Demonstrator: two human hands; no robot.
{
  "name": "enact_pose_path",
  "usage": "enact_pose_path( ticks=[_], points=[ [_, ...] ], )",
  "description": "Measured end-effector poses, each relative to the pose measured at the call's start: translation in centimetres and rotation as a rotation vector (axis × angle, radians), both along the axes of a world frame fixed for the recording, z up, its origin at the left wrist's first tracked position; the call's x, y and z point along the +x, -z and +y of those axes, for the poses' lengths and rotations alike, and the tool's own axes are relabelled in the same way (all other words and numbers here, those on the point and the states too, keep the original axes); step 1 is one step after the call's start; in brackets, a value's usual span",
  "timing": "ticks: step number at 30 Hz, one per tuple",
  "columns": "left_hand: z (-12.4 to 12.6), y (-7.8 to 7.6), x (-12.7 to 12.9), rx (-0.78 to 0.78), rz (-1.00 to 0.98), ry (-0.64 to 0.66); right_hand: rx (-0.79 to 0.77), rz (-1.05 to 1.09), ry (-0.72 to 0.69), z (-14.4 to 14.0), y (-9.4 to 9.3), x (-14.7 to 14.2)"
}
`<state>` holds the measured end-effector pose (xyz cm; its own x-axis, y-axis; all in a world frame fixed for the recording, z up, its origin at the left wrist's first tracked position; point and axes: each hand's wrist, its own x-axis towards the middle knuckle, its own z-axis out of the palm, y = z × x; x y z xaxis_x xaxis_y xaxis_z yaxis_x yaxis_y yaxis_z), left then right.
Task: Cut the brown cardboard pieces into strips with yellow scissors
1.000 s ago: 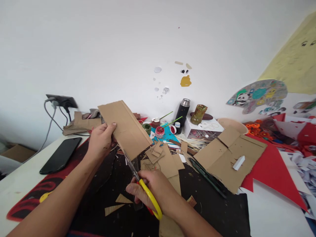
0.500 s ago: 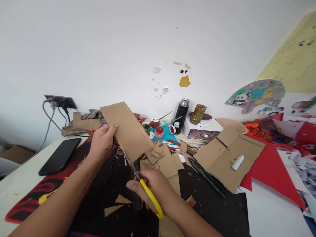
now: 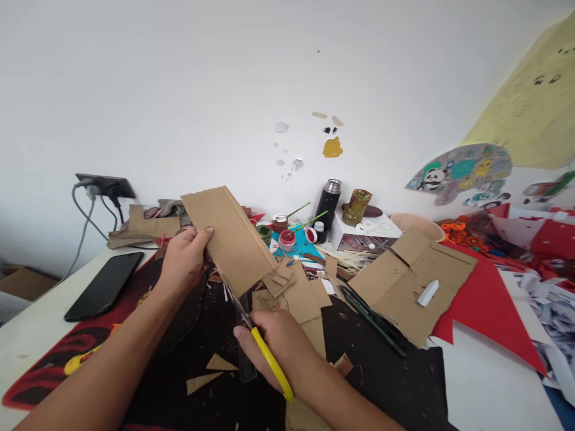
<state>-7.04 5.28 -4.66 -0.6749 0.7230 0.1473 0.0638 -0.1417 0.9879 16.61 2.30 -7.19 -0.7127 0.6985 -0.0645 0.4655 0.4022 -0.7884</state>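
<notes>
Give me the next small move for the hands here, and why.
Probably close the scissors and push the cut further up the cardboard piece. The right hand has the blades at the piece's lower edge, and the left hand holds it raised off the table, so the cut looks barely begun.

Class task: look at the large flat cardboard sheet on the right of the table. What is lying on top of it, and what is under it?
On the large cardboard sheet lies a small white block. Red paper shows beneath its right edge; anything else under it is covered.
</notes>
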Motion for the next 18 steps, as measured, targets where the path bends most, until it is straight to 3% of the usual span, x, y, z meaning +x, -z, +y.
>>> enact_pose_path(
  ticks=[9,18],
  points=[
    [-0.2,-0.1,0.0,-0.005,0.014,-0.032,0.021,-0.006,-0.013,-0.1,-0.4,-0.1],
    [-0.4,-0.5,0.1,-0.016,0.031,-0.043,0.024,0.057,-0.03,0.4,0.6,0.0]
  ],
)
